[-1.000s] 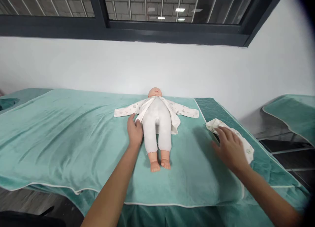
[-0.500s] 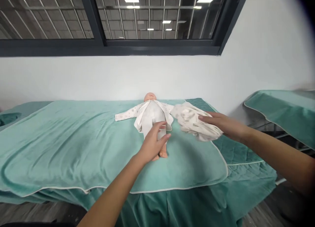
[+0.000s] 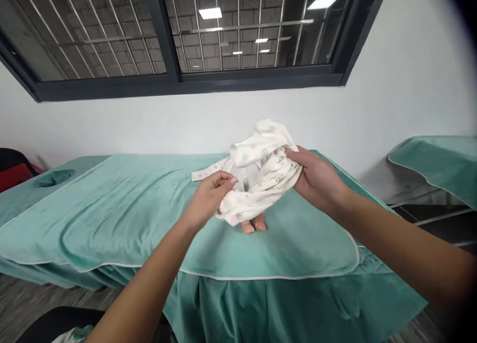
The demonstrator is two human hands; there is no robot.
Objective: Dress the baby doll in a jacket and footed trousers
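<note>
A small white printed garment (image 3: 261,169) hangs bunched in the air above the bed, held by both hands. My left hand (image 3: 208,196) pinches its lower left edge. On its right side my right hand (image 3: 316,176) is closed around it. Behind the garment lies a baby doll; only its feet (image 3: 253,226) and one sleeve of its white printed jacket (image 3: 208,173) show. The doll rests on a green towel (image 3: 130,209) spread over the bed.
A green-covered bed (image 3: 261,303) stands against a white wall under a dark-framed window (image 3: 179,80). A second green-covered bed (image 3: 439,162) is at the right. A red and black object (image 3: 11,171) sits at the far left.
My right hand has carried the garment from the right side of the bed to the middle above the doll. My left hand left the doll and took hold of the garment.
</note>
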